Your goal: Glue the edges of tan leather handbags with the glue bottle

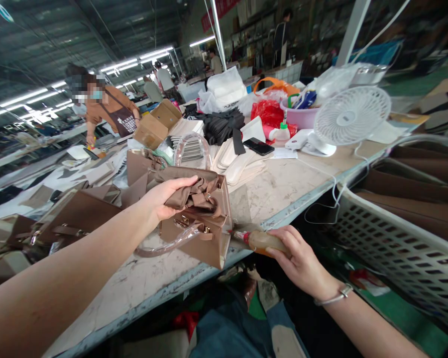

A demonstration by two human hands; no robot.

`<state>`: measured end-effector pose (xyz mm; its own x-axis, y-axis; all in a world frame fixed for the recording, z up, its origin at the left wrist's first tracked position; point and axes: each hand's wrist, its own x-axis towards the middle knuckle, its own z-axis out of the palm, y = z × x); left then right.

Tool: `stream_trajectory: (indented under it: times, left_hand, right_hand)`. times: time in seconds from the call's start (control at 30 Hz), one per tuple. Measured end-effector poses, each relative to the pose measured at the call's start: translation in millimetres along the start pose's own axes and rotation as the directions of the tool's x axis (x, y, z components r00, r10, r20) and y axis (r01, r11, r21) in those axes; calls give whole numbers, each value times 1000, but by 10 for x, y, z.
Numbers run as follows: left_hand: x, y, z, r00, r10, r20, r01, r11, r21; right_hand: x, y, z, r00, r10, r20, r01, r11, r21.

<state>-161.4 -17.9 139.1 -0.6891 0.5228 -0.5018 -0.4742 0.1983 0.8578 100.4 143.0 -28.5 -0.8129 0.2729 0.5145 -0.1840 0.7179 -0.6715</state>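
Note:
A brown handbag (194, 244) stands near the front edge of the worktable, its handles wrapped in clear plastic. Over its open top, my left hand (175, 195) is closed on the bag's soft brown lining (196, 194), which bunches up above the rim. My right hand (293, 253) is wrapped round a squeeze bottle (265, 242) of amber liquid with a red collar. The bottle's tip points left at the bag's side edge; whether it touches is hard to tell. More brown handbags (74, 211) lie along the table at the left.
Behind the bag lie pale flat pieces (242, 166) with a black phone (259, 146). A white fan (353, 117) and a lilac basin (300, 115) stand at the back right. A white plastic crate (399, 233) of brown pieces is at right. A co-worker (110, 109) stands across the table.

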Motion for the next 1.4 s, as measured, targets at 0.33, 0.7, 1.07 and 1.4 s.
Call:
stream_trajectory:
  times: [0.33, 0.7, 1.07, 1.4]
  left_hand:
    - [31, 12, 50, 1000, 13, -24, -13, 1000, 11]
    - [45, 0, 112, 998, 22, -53, -22, 1000, 2]
    - [77, 3, 80, 1000, 23, 18, -23, 1000, 20]
    - [19, 21, 127, 996, 36, -86, -33, 999, 38]
  right_hand:
    - [-62, 36, -7, 999, -29, 33, 27, 999, 46]
    - [-81, 101, 25, 999, 2, -48, 0, 999, 40]
    - [-39, 77, 19, 1000, 16, 22, -19, 993, 116]
    - [-17, 117, -2, 1000, 17, -14, -15, 995, 103]
